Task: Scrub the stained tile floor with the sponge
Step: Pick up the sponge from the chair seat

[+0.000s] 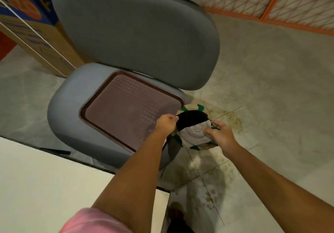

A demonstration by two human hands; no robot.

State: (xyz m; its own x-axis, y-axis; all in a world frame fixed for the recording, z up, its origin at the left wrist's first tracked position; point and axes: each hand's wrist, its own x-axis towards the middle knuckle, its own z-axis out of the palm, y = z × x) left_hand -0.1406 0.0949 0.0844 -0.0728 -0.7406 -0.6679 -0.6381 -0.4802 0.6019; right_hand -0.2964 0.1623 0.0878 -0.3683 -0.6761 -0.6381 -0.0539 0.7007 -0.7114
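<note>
Holding: round sponge (194, 130) pinched at opposite edges by left hand (167, 123) and right hand (219, 134), above stained tile floor (233, 122) — risk: thin fingertip grips slipping, sponge dropping short of stain

Stained tile floor (271, 91) under grey chair (72, 109).

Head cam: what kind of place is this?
Probably a room in a home or small office, mid-cleaning. A grey padded chair with a brown tray on its seat, a printed cardboard box, and a stained tile floor edged by orange-patterned wall tiles.
</note>
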